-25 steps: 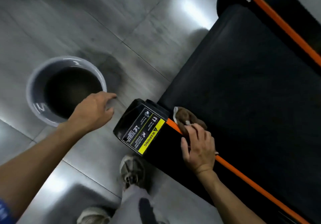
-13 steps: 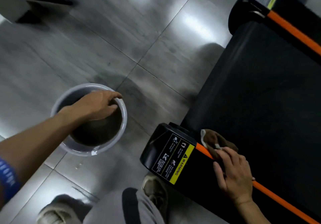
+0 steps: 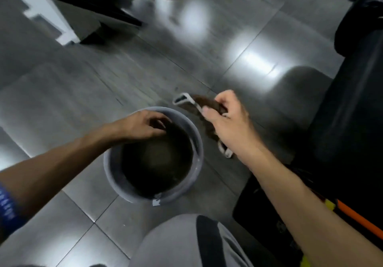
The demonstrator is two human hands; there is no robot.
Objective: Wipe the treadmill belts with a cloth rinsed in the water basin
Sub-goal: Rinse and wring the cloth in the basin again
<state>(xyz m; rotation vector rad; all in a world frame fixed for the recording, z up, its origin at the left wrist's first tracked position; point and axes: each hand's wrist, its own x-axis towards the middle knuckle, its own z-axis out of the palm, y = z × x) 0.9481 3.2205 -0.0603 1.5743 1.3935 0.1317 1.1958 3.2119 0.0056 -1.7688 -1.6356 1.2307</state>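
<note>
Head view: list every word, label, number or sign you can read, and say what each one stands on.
No text can be read in this frame.
White lettering on the blue sleeve cuff at the left arm: too blurred to read.
White sticker on the basin rim: no legible print.
Yellow label strip on the treadmill end cap, mostly hidden by the right arm: unreadable.

The floor has big shiny grey tiles with bright light spots at 1 o'clock. A dark furniture leg stands at 11 o'clock.
</note>
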